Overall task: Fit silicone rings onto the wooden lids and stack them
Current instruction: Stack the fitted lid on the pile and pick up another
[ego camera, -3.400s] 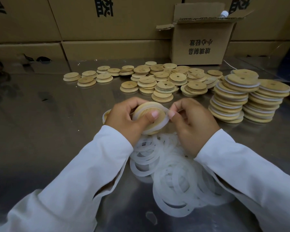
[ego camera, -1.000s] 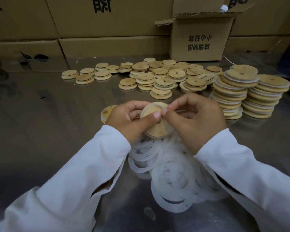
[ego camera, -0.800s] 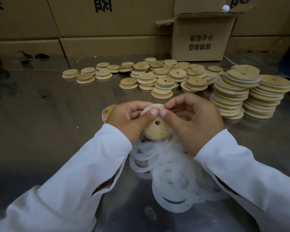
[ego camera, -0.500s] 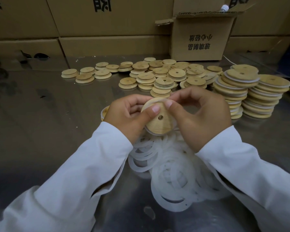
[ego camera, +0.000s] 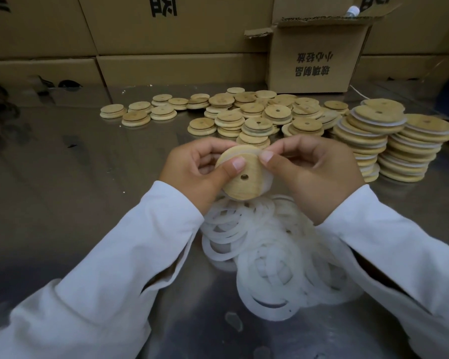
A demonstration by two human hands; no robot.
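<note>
Left hand point(ego camera: 192, 174) and right hand point(ego camera: 314, 174) both pinching one wooden lid point(ego camera: 240, 174) above loose silicone rings point(ego camera: 270, 255), translucent ring point(ego camera: 266, 177) at its right edge, ringed stacks point(ego camera: 394, 141) on steel table point(ego camera: 62, 177) at right

Ring pile point(ego camera: 272, 257) is lying on the table point(ego camera: 62, 203) just below both hands. Loose lids point(ego camera: 244, 112) are sitting beyond them; stacked lids point(ego camera: 394, 146) are standing beside the right hand point(ego camera: 314, 174).

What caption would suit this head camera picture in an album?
Both hands, left hand and right hand, hold a wooden lid above a pile of silicone rings.
</note>
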